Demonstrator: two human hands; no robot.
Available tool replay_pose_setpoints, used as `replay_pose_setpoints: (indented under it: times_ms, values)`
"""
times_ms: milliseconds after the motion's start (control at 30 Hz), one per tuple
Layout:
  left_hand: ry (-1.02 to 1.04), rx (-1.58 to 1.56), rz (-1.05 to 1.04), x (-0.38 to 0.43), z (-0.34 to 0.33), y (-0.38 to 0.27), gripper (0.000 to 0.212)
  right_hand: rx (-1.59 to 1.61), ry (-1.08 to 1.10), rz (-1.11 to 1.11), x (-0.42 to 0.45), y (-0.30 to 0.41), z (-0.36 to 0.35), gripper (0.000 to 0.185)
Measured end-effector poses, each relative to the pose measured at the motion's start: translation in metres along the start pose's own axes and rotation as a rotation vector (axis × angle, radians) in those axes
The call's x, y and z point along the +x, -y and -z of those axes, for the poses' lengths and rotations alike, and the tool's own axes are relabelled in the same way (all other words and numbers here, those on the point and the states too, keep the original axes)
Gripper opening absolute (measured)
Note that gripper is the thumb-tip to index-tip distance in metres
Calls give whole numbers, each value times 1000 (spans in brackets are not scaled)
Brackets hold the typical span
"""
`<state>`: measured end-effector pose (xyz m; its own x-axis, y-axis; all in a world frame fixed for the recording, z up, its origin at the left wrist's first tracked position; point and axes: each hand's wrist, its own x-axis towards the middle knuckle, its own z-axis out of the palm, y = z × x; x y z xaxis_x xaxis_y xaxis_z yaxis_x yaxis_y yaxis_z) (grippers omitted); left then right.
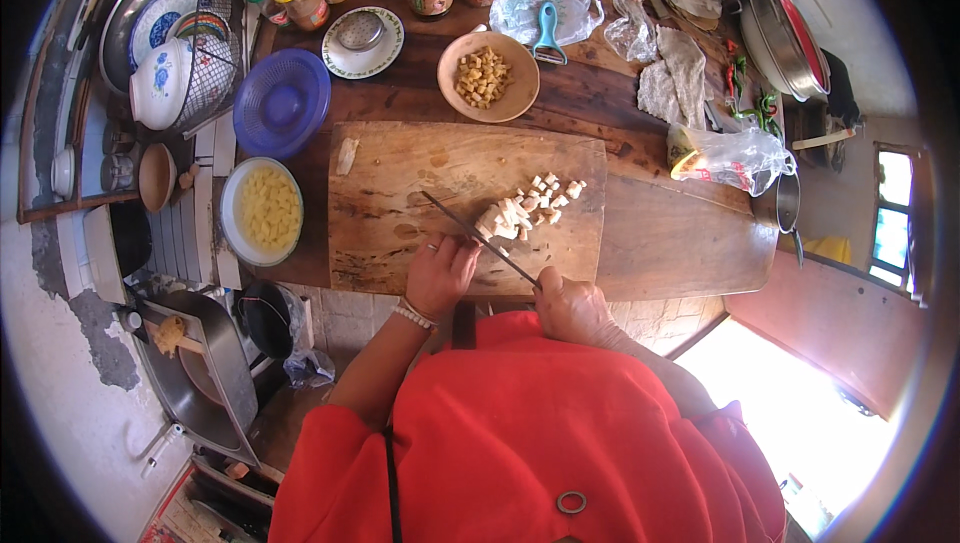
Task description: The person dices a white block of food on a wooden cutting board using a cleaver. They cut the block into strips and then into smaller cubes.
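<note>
My right hand (576, 310) grips the handle of a kitchen knife (491, 244), its dark blade slanting up and left over the wooden cutting board (405, 153). Close against the blade's near side are the bent fingers of my left hand (441, 269); whatever may lie under them is hidden. Just beyond the blade lies a heap of pale cut strips and cubes (510, 217) of food, with more small cubes (551, 187) scattered to the upper right. A thin pale scrap (347, 156) rests near the board's far left corner.
Left of the board are a bowl of pale yellow cubes (270, 209) and a purple plastic colander (281, 102). Behind it stand a bowl (451, 93) of brownish diced food, a blue peeler (549, 29), a saucer (384, 55) and several jars. A plastic bag (739, 160) lies right.
</note>
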<state>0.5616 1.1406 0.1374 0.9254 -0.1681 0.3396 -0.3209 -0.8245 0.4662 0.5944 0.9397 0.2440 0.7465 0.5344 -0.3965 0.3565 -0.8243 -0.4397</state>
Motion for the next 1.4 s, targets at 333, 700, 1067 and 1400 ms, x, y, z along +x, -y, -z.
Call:
replay_pose_setpoints:
  times_ms: [333,700,1067,1400]
  values:
    - [-52,16,-60,1,-3,6,21,-85,126,11,8,2,0,9]
    - [-39,8,-31,1,-2,5,15,-66,357,-130,29,12,-3,15]
    - [12,-161,203,10,3,-5,24,95,-221,125,-2,-19,10,12]
    - [179,-8,249,25,7,-6,18,82,-294,84,-17,-45,17,13]
